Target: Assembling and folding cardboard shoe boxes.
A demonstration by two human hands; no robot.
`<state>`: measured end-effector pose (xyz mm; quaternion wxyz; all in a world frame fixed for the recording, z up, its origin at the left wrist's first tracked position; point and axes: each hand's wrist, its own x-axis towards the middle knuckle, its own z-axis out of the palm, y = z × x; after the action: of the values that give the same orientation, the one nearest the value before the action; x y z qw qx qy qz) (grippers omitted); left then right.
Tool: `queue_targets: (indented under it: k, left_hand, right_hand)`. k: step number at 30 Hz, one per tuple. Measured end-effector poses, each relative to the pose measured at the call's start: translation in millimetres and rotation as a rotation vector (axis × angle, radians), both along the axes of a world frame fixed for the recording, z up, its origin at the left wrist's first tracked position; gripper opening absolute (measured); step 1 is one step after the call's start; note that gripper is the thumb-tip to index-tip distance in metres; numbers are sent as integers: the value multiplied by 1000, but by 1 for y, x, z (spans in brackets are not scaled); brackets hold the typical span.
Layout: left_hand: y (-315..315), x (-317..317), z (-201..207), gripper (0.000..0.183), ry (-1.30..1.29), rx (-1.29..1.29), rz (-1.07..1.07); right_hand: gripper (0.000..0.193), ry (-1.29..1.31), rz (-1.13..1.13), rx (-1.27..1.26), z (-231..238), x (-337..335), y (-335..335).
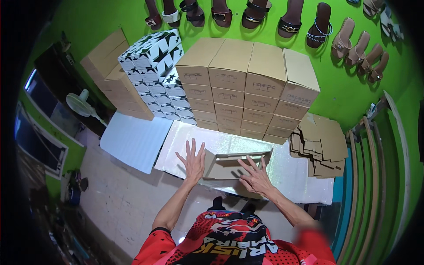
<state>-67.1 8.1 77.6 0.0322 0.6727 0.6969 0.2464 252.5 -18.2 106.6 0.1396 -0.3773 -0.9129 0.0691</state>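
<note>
A shallow open box of brown cardboard (224, 168) lies on the white-covered table (287, 183) in front of me, near its front edge. At the box's left end, my left hand (193, 164) is held with fingers spread and nothing in it; whether it touches the cardboard I cannot tell. My right hand (256, 178) reaches over the right part of the box, fingers apart and pointing away from me. It hides part of the near wall and the right end. No object shows in either hand.
Stacked brown boxes (227, 79) line the table's back, beside star-patterned boxes (152, 57). Flat cardboard pieces (324, 141) are piled at the right. White sheeting (134, 139) lies at the left, near a fan (79, 105). Sandals (289, 24) hang on the green wall.
</note>
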Motion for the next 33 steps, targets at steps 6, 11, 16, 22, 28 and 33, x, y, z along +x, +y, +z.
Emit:
queue_targets:
  k: [6, 11, 16, 22, 28, 33]
  left_hand:
    - [13, -14, -38, 49, 36, -38, -49]
    - [25, -20, -55, 49, -138, -112, 65]
    - [28, -28, -57, 52, -155, -177, 18]
    - [27, -29, -54, 52, -230, -252, 29]
    - [22, -28, -53, 56, -232, -117, 22]
    - [8, -21, -28, 60, -104, 40, -166]
  right_hand:
    - [65, -65, -260, 2, -26, -25, 2]
    - [80, -79, -336, -22, -29, -34, 0]
    - [66, -116, -399, 98, -36, -36, -5]
    - [68, -99, -538, 129, -43, -45, 0]
    - [75, -79, -555, 97, -40, -47, 7]
    - [73, -103, -558, 66, -41, -43, 10]
